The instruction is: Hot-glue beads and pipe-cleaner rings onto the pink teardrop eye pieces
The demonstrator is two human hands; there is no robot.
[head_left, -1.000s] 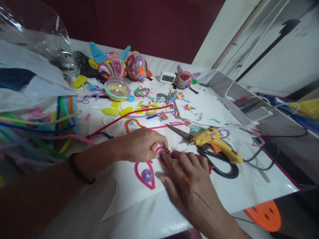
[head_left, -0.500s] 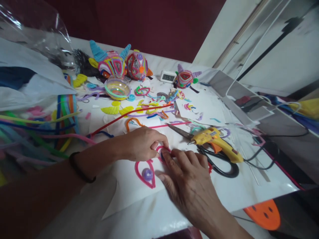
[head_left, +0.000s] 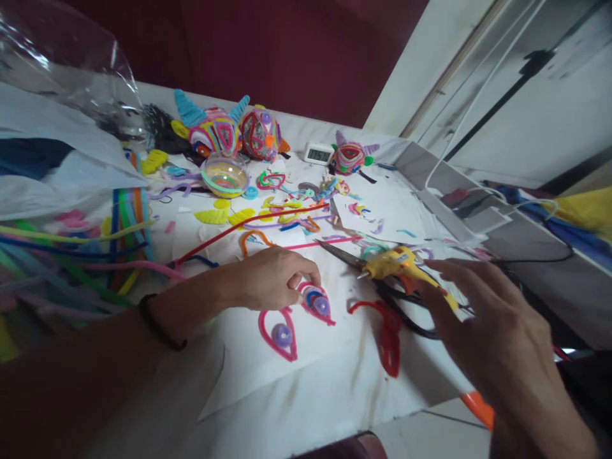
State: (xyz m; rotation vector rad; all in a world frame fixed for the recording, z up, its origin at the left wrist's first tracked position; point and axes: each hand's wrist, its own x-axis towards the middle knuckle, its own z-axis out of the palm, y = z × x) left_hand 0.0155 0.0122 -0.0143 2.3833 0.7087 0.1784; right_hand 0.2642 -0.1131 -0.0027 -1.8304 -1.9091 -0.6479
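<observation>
My left hand (head_left: pixel 277 277) pinches the top left edge of a pink pipe-cleaner teardrop (head_left: pixel 326 319) lying on white paper (head_left: pixel 234 376). Inside that teardrop are a blue curl and a purple coil (head_left: pixel 320 306). Just below left lies a second pink teardrop (head_left: pixel 263 333) with a purple coil (head_left: pixel 282 335) in it. My right hand (head_left: pixel 492 338) is open, fingers apart, over the handle end of a yellow glue gun (head_left: pixel 394 260); whether it touches the gun I cannot tell. Under the gun lie black-handled scissors (head_left: pixel 339 254), partly hidden. A folded red pipe cleaner (head_left: pixel 389 341) rests nearby.
Pipe-cleaner-covered figures (head_left: pixel 215 131) stand at the back beside a clear bowl (head_left: pixel 224 175) and a digital clock (head_left: pixel 318 153). Loose pipe cleaners (head_left: pixel 71 268) heap at the left. Yellow cut pieces (head_left: pixel 211 217) and scraps cover the middle. A grey tray (head_left: pixel 430 185) borders the right.
My right hand has lifted off the pink teardrop and swung right to the glue gun, uncovering the blue curl, purple coil and red pipe cleaner. My left hand stays in place.
</observation>
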